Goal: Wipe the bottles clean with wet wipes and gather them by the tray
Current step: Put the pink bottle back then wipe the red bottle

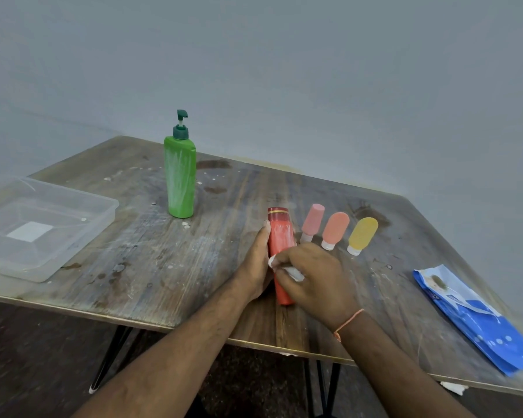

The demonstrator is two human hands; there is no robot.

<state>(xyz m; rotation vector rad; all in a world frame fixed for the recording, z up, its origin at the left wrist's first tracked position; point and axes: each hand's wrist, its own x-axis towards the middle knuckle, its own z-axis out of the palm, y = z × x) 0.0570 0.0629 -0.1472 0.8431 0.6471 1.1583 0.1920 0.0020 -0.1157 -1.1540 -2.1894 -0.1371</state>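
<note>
Five bottles share the stained wooden surface (169, 267). A clear plastic tray (82, 233) lies far left, then a smeared green pump bottle (180, 179) stands upright. Mid-surface, the left hand (255, 263) wraps around a red bottle (281, 236), while the right hand (317, 276) pinches a white wet wipe (293, 273) against it. Just beyond stand pink (312, 221), orange (335, 229) and yellow (361, 235) tubes, cap-down. A blue wipes pack (480, 321) lies far right.

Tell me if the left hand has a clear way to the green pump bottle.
Probably yes, once free: bare table lies between the left hand and the green pump bottle, but that hand holds the red bottle.
</note>
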